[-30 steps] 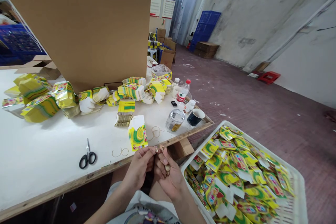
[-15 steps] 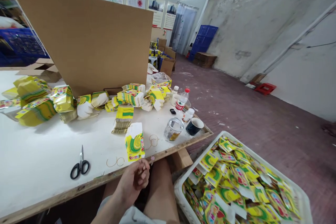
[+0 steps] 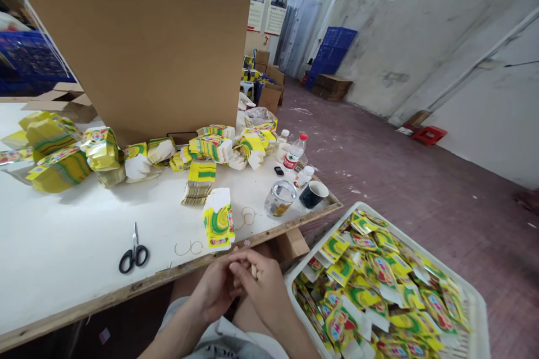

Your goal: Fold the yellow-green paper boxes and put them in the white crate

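My left hand [image 3: 214,287] and my right hand [image 3: 265,280] meet above my lap, just off the table's front edge. The right hand's fingers are folded over those of the left. Both hands look closed; whatever lies between them, if anything, is hidden. Just beyond them, a flattened yellow-green printed carton [image 3: 219,220] lies near the edge. Behind it is a fanned stack of cartons [image 3: 199,182]. Thin rubber bands [image 3: 248,215] rest to the carton's right. Black-handled scissors [image 3: 133,252] lie to the left, apart from my hands.
A white crate [image 3: 478,314] full of cartons stands at my right. A clear jar [image 3: 280,198], a dark mug [image 3: 314,194] and a red-capped bottle [image 3: 295,152] occupy the table's right corner. Carton bundles [image 3: 63,162] line up before a tall cardboard sheet [image 3: 164,56].
My right hand has come into view and joined the left one. The left hand has shifted slightly, and the camera view has tilted down a little.
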A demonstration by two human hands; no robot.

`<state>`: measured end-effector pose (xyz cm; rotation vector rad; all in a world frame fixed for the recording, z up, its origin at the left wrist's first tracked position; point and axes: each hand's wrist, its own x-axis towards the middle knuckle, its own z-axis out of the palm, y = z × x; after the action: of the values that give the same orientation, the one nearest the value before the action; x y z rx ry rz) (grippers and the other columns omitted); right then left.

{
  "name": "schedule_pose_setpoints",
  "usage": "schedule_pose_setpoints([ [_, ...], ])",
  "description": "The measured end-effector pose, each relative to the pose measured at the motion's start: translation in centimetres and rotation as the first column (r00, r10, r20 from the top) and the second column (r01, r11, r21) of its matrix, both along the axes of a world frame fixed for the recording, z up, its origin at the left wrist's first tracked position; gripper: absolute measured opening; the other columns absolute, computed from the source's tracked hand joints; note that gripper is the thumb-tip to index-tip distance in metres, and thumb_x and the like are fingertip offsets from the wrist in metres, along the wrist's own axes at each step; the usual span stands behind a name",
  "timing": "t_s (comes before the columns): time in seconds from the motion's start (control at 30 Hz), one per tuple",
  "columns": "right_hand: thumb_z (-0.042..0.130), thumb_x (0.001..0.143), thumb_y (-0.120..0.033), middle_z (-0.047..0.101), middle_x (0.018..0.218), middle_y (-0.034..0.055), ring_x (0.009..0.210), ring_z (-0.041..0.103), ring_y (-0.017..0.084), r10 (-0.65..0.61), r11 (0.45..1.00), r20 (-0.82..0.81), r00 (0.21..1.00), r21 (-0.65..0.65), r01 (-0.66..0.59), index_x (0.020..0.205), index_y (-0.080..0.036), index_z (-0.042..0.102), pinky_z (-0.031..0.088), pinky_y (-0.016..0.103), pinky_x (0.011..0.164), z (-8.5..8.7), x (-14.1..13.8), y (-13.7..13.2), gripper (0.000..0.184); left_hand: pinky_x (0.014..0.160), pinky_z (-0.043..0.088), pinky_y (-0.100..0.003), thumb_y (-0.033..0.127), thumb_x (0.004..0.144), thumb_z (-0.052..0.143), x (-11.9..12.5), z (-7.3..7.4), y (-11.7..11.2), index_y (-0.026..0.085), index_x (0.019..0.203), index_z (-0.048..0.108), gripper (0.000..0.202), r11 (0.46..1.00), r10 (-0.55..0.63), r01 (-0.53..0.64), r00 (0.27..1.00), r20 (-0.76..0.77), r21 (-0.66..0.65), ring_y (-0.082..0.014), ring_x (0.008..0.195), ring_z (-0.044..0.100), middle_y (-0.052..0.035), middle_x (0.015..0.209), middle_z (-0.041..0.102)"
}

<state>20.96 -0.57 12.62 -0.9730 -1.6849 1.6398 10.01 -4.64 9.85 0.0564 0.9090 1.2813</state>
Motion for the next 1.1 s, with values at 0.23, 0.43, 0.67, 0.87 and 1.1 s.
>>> schedule_pose_setpoints([
  [0.23, 0.069, 0.071, -0.069, 0.056, 0.052, -0.0058, 0.033, 0.028, 0.002, -0.325, 0.724, -0.315, 0.892, -0.69, 0.02, 0.085, -0.016, 0.065, 0.014, 0.015, 0.035, -1.0, 0.0, 1.0, 0.055, 0.042, 0.013, -0.018, 0.039, 0.064, 0.08, -0.5, 0.4, 0.3, 0.016, 0.075, 0.061, 0.031, 0.991, 0.095, -0.073, 0.973, -0.208, 0.11, -0.004, 0.041, 0.027, 0.0097, 0.05, 0.04],
  [0.43, 0.071, 0.077, -0.058, 0.063, 0.056, -0.0026, 0.038, 0.05, 0.005, -0.47, 0.539, -0.23, 0.852, -0.84, 0.07, 0.084, -0.014, 0.066, 0.034, 0.013, 0.037, -2.9, -0.3, 0.8, 0.045, 0.057, 0.035, -0.025, 0.032, 0.078, 0.069, -0.8, 1.3, -0.4, 0.022, 0.093, 0.075, 0.019, 0.937, 0.118, 0.24, 0.471, -0.874, 0.256, -0.0142, 0.055, 0.047, 0.0014, 0.061, 0.06],
  [0.67, 0.072, 0.078, -0.053, 0.062, 0.057, -0.0015, 0.037, 0.045, 0.002, -0.447, 0.547, -0.236, 0.863, -0.835, 0.055, 0.082, -0.012, 0.069, 0.031, 0.011, 0.036, -3.1, -0.2, 0.9, 0.041, 0.061, 0.034, -0.027, 0.022, 0.076, 0.068, -1.1, 1.6, -0.3, 0.028, 0.092, 0.079, 0.02, 0.931, 0.075, 0.313, 0.335, -0.939, 0.186, -0.0189, 0.056, 0.051, -0.0024, 0.065, 0.069],
  [0.87, 0.077, 0.071, -0.054, 0.051, 0.052, -0.0066, 0.035, 0.034, 0.001, -0.392, 0.655, -0.252, 0.885, -0.752, 0.076, 0.077, -0.013, 0.066, 0.02, 0.013, 0.034, -3.1, -0.3, 0.5, 0.043, 0.061, 0.038, -0.026, 0.028, 0.077, 0.069, -1.2, 1.3, -0.2, 0.023, 0.085, 0.078, 0.013, 0.957, 0.096, 0.201, 0.462, -0.882, 0.209, -0.0188, 0.06, 0.055, -0.0034, 0.068, 0.07],
  [1.1, 0.077, 0.067, -0.06, 0.039, 0.046, -0.011, 0.04, 0.022, 0.004, -0.161, 0.908, -0.201, 0.966, -0.415, 0.065, 0.078, -0.017, 0.064, 0.012, 0.018, 0.039, -2.8, 0.3, 0.5, 0.047, 0.06, 0.038, -0.025, 0.036, 0.079, 0.068, -1.2, 1.5, 0.0, 0.019, 0.074, 0.065, 0.019, 0.959, 0.177, 0.09, 0.55, -0.816, 0.268, -0.016, 0.061, 0.052, -0.0002, 0.064, 0.061],
])
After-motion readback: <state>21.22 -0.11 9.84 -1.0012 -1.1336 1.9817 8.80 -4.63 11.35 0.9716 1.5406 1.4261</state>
